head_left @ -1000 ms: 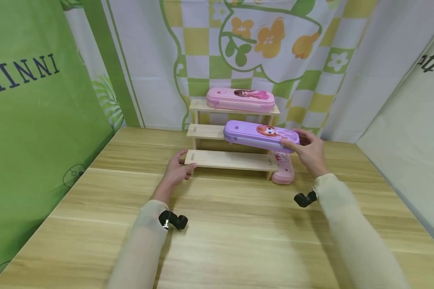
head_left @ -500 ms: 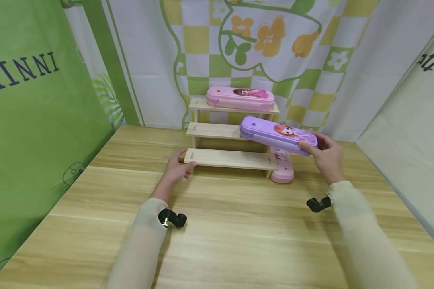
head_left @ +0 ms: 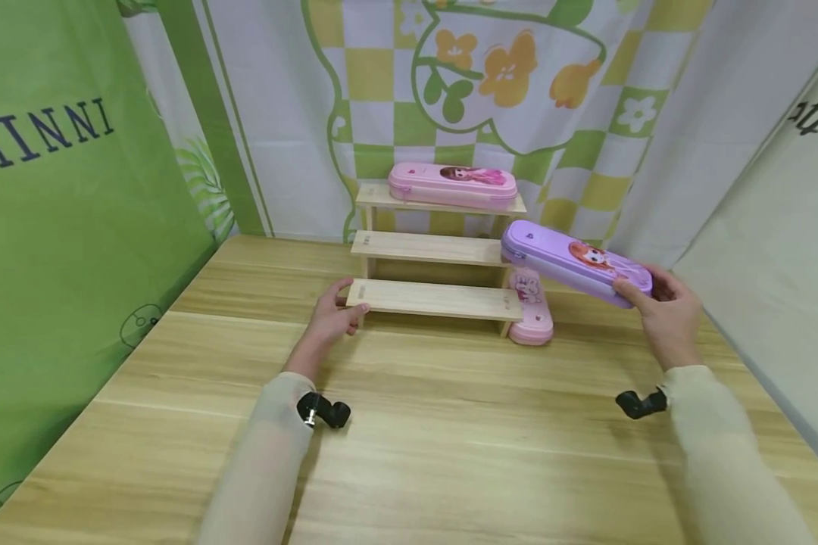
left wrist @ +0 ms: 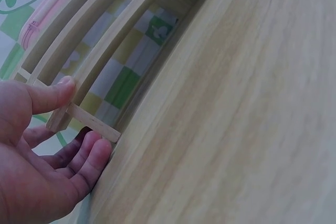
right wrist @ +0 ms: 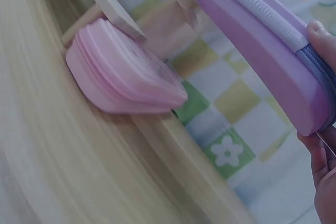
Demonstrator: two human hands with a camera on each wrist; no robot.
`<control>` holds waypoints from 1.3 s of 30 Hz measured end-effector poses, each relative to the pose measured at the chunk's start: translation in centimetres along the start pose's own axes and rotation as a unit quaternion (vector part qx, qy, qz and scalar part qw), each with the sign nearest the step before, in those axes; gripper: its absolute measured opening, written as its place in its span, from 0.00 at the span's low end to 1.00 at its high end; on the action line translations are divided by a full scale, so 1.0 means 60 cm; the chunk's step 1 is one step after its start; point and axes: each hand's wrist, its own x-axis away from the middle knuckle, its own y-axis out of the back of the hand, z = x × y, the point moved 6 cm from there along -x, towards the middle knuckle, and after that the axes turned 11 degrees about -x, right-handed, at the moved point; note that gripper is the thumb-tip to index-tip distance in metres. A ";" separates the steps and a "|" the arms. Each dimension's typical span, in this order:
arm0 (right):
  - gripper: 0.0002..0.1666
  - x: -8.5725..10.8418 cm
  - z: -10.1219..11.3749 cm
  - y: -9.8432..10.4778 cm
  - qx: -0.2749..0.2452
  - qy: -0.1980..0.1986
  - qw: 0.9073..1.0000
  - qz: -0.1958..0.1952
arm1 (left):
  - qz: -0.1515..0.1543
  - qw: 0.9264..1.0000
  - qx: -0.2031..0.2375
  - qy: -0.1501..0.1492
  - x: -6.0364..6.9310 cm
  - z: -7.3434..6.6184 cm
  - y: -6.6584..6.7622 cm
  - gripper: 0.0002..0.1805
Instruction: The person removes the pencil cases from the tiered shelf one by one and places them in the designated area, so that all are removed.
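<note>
A purple zippered pencil case [head_left: 572, 261] with a red-haired doll picture is tilted in the air, right of a three-tier wooden rack [head_left: 436, 299]. My right hand [head_left: 668, 314] grips its right end, thumb on the front edge; the right wrist view shows the case's underside clear of the table. With my left hand [head_left: 330, 314] I hold the left end of the rack's lowest shelf, thumb on top and fingers below. A pink pencil case [head_left: 453, 185] lies on the top shelf. Another pink pencil case [right wrist: 123, 72] rests on the table against the rack's right side.
The rack's middle shelf [head_left: 426, 246] and lowest shelf are bare. Wooden table [head_left: 450, 454] stretches in front of the rack and to both sides. Behind stands a checked floral curtain [head_left: 368, 76], with a green cloth [head_left: 61, 250] along the left.
My right hand has carried the purple pencil case rightward, from in front of the middle shelf to beyond the rack's right end. The left hand stays on the lowest shelf.
</note>
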 end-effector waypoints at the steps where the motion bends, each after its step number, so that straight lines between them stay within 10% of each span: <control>1: 0.32 0.000 -0.003 0.008 -0.018 -0.005 1.000 -0.009 | 0.000 1.000 0.001 0.001 0.000 0.000 -0.001 0.39; 11: 0.29 0.013 -0.042 0.059 -0.074 -0.035 0.992 -0.097 | 0.000 1.000 0.000 -0.002 0.000 0.001 -0.001 0.38; 23: 0.48 0.028 -0.104 0.073 -0.083 -0.117 0.973 -0.181 | -0.012 1.000 -0.007 -0.010 0.002 0.002 0.001 0.39; 31: 0.54 0.036 -0.120 0.077 0.102 -0.129 0.969 -0.185 | -0.004 1.000 -0.009 -0.007 -0.001 0.005 0.001 0.40; 39: 0.57 0.041 -0.120 0.042 0.232 -0.105 0.963 -0.085 | 0.006 1.000 -0.026 -0.007 0.000 0.008 0.004 0.40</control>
